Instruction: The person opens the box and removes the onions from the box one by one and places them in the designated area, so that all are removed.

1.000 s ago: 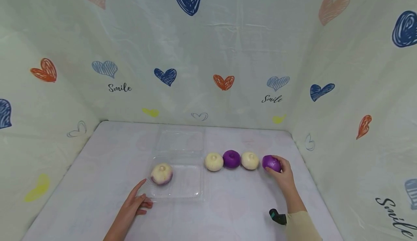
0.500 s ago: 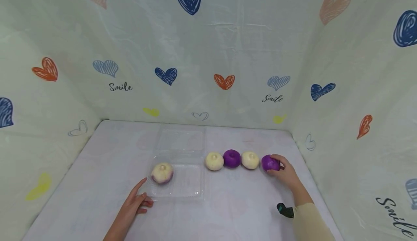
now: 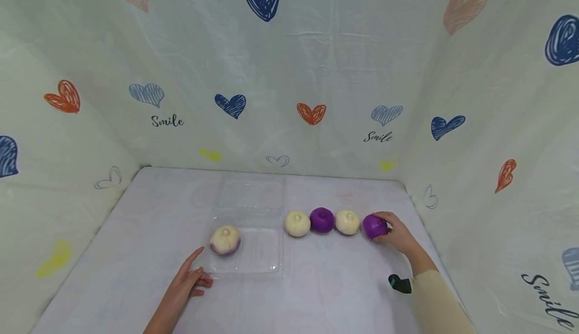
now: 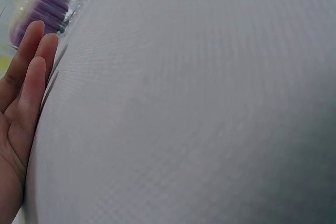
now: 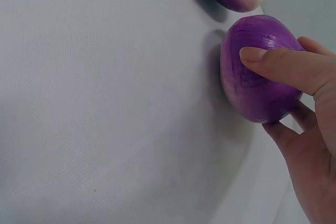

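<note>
My right hand (image 3: 400, 236) holds a purple turnip (image 3: 374, 226) at the right end of a row. In the right wrist view, its thumb lies over the glossy purple side and fingers curl behind. To its left stand a white-topped turnip (image 3: 347, 222), a purple-topped turnip (image 3: 322, 220) and another white-topped turnip (image 3: 297, 223). On the left, a clear plastic box (image 3: 262, 256) contains a white-and-purple turnip (image 3: 225, 240). My left hand (image 3: 184, 280) rests by the box's left front corner, index finger extended near its edge; contact cannot be told.
The box's clear lid (image 3: 250, 194) lies folded back behind it. A white cloth (image 3: 334, 289) covers the table. Heart-printed curtains (image 3: 334, 73) enclose the back and sides. A dark strap-like piece (image 3: 400, 284) sticks out beside the right sleeve (image 3: 439, 301).
The purple turnip in my right hand has shifted slightly left, closer to the row. My right wrist and forearm have swung right. The left hand stays put.
</note>
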Motion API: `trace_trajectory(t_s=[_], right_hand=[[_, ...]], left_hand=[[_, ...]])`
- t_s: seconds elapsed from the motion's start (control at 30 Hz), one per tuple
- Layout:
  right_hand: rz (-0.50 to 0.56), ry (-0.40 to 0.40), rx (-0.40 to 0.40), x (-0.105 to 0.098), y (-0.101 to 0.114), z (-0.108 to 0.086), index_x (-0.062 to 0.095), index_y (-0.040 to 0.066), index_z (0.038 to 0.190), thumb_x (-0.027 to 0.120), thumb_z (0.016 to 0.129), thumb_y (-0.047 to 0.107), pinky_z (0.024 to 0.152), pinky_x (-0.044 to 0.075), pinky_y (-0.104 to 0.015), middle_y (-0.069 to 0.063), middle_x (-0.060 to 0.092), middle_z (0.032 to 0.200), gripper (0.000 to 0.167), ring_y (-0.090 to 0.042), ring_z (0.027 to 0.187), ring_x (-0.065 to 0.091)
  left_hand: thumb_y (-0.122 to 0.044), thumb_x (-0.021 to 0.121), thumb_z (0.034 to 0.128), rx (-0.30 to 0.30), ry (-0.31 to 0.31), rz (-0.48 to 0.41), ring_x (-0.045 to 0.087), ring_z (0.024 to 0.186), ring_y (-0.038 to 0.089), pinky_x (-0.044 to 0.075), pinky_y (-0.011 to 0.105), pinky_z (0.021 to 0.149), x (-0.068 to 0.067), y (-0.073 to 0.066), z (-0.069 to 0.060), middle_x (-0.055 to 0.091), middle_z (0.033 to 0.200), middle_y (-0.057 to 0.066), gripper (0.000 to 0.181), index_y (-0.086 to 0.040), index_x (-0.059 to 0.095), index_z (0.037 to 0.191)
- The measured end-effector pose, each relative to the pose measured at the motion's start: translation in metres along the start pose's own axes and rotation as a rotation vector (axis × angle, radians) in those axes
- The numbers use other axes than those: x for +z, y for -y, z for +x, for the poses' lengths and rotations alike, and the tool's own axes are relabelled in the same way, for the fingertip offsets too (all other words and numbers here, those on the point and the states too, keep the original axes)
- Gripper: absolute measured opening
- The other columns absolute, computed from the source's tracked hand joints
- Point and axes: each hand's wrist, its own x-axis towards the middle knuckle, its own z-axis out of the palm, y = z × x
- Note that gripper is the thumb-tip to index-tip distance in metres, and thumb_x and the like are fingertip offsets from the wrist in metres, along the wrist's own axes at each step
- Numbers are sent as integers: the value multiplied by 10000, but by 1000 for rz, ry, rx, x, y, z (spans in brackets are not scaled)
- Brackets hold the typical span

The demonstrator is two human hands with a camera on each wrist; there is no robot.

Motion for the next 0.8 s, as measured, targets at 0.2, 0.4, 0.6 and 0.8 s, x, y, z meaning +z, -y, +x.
trace_trajectory(t_s=[0.2,0.4,0.6,0.8], right_hand=[[-35,5,4,3,-2,4,465,-34,1377,809,729,-32,1014,287,-650,-285,358,1420,734,-533,1305,308],[-15,0,29,6,-2,5,446,-11,1396,811,737,-9,1014,301,-642,-284,334,1443,754,-531,1309,308],[-13,2,42,6,-2,5,428,-4,1410,809,743,5,1009,325,-629,-295,322,1447,769,-536,1293,328],[-17,5,64,6,0,5,414,2,1422,795,754,1,1016,315,-630,-297,312,1456,769,-539,1297,321]], left_hand=[[-258,462,1037,-9,-1,-2,655,848,209,513,325,700,0,1,0,660,933,121,536,-202,250,1526],[-263,465,1035,-5,-2,0,656,851,213,514,325,702,0,1,0,659,935,125,539,-196,253,1526],[-275,470,1031,-7,-7,0,657,858,217,515,322,707,1,0,-1,660,939,124,538,-206,264,1523],[-273,464,1035,1,-6,3,656,853,212,514,323,707,1,-1,-1,664,931,113,533,-197,263,1523]])
